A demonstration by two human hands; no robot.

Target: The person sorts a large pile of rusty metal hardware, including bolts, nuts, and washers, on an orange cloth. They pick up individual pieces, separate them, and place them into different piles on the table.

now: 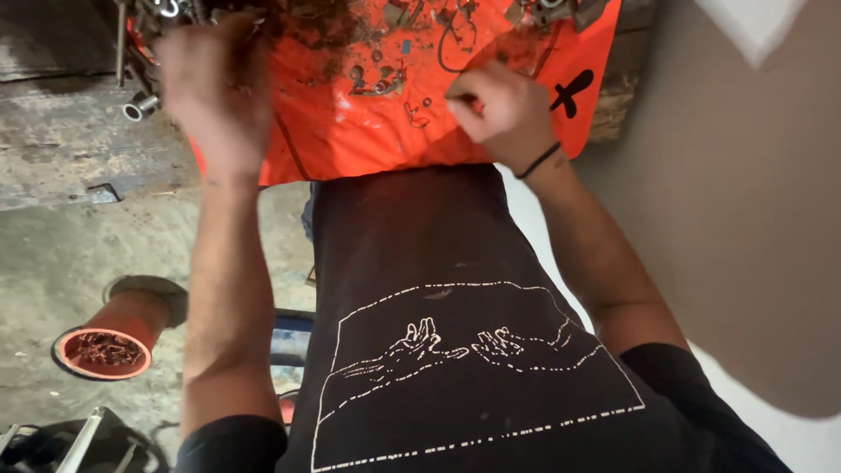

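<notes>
two hands work on one orange sheet [368, 131], which lies crumpled and grimy under many small rusty metal parts [377, 79] just beyond the fingers. the right hand [499, 109] pinches its near edge in a fist. the left hand [215, 88] is blurred, so its fingers' spread cannot be told; one red bucket [109, 346] sits well below on the floor.

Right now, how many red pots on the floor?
1 for sure: a red pot lies on the concrete floor at lower left, below the left hand, holding dark scraps. A red edge beside the left forearm may be another, mostly hidden.
</notes>
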